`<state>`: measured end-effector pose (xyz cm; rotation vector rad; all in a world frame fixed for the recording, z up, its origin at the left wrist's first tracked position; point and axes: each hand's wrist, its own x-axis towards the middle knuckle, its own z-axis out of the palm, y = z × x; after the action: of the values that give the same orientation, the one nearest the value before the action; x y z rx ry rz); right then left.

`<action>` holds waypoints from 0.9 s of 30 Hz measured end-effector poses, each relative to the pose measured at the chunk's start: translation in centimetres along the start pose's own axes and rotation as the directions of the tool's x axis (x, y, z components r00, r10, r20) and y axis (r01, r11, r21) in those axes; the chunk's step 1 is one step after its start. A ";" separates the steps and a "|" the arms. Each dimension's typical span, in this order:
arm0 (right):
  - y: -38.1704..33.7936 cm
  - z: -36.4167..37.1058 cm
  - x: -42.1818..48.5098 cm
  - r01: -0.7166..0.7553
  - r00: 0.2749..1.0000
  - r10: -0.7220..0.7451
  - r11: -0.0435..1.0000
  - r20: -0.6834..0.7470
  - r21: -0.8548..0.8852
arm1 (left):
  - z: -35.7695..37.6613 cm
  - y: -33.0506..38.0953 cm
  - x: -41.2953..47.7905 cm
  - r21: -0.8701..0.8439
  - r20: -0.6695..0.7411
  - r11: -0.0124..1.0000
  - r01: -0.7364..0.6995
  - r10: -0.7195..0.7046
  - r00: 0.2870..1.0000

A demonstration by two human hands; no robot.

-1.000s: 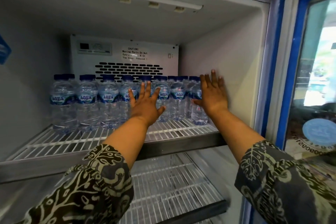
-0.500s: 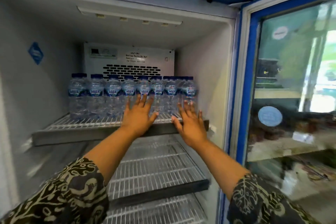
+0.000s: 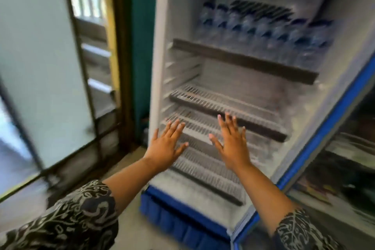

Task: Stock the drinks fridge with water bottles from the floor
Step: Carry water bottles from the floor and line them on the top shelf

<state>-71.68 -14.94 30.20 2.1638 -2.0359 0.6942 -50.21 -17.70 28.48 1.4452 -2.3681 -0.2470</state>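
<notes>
Both hands empty, fingers spread: left hand (image 3: 165, 146) and right hand (image 3: 233, 144) at frame centre, before the white blue-trimmed fridge (image 3: 162, 46); blue-capped clear water bottles (image 3: 263, 30) upper right.

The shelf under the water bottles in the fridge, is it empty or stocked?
Empty. The second shelf shows only bare wire; the bottles all stand on the top shelf.

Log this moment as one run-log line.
left hand open, empty | right hand open, empty | bottles on top shelf | lower shelves bare
</notes>
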 end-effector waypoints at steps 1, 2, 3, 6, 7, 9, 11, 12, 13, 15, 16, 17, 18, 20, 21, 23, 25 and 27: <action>-1.4 1.7 -1.6 0.017 0.999 -0.019 0.999 0.049 0.038 | 0.8 -1.5 -3.3 0.016 0.019 0.998 0.057 -0.057 0.998; -2.6 3.2 -3.0 0.030 0.995 -0.037 0.997 0.094 0.071 | 1.5 -2.8 -6.1 0.030 0.036 0.994 0.105 -0.106 0.994; -4.3 4.8 -4.4 0.056 0.986 -0.071 0.993 0.151 0.106 | 2.0 -4.4 -9.4 0.046 0.052 0.985 0.166 -0.169 0.984; -9.2 9.4 -8.4 0.145 0.937 -0.189 0.976 0.294 0.165 | 2.9 -8.2 -18.4 0.055 0.089 0.938 0.342 -0.346 0.934; -10.5 10.6 -9.5 0.159 0.925 -0.210 0.971 0.318 0.179 | 3.1 -9.2 -20.7 0.059 0.107 0.921 0.384 -0.388 0.915; -13.8 13.6 -11.5 0.191 0.889 -0.267 0.954 0.373 0.229 | 3.5 -12.0 -25.7 0.074 0.141 0.878 0.473 -0.479 0.867; -17.3 16.4 -13.3 0.224 0.832 -0.319 0.942 0.454 0.250 | 3.8 -14.8 -30.4 0.053 0.162 0.824 0.564 -0.565 0.809; -18.8 17.4 -14.0 0.240 0.806 -0.342 0.935 0.483 0.262 | 3.8 -15.9 -32.2 0.038 0.162 0.796 0.604 -0.601 0.783; -20.8 18.4 -15.0 0.249 0.773 -0.367 0.926 0.517 0.285 | 3.9 -17.1 -34.4 0.028 0.170 0.765 0.643 -0.638 0.751; -24.3 20.9 -16.9 0.255 0.707 -0.409 0.908 0.576 0.332 | 3.7 -19.2 -38.2 0.011 0.201 0.712 0.702 -0.689 0.696; -25.8 22.0 -17.9 0.244 0.687 -0.421 0.902 0.593 0.358 | 3.8 -20.2 -40.0 0.015 0.220 0.697 0.717 -0.702 0.677; -27.1 23.0 -18.8 0.229 0.674 -0.428 0.896 0.602 0.382 | 3.9 -21.2 -41.6 0.022 0.238 0.686 0.727 -0.710 0.663; -28.6 24.3 -20.0 0.206 0.659 -0.429 0.893 0.618 0.400 | 4.2 -22.5 -43.3 0.030 0.259 0.674 0.738 -0.718 0.646; -31.2 27.2 -22.4 0.164 0.630 -0.427 0.890 0.649 0.426 | 4.9 -25.0 -46.6 0.030 0.289 0.636 0.771 -0.744 0.603; -32.3 28.7 -23.7 0.145 0.612 -0.424 0.890 0.668 0.433 | 5.7 -26.3 -48.1 0.027 0.298 0.612 0.791 -0.760 0.578; -34.2 32.0 -26.1 0.100 0.567 -0.419 0.890 0.709 0.445 | 7.4 -28.6 -50.8 0.021 0.300 0.561 0.828 -0.793 0.530; -35.5 35.8 -28.8 0.068 0.507 -0.415 0.893 0.756 0.444 | 9.9 -30.8 -53.6 0.012 0.301 0.497 0.868 -0.829 0.471; -36.2 39.7 -31.0 0.061 0.445 -0.409 0.901 0.796 0.429 | 13.1 -32.5 -56.0 -0.002 0.315 0.426 0.905 -0.858 0.405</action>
<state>-26.64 2.97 -8.47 3.4559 -1.8787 -0.2666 -5.20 16.34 -5.85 2.5873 -1.3660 -0.9445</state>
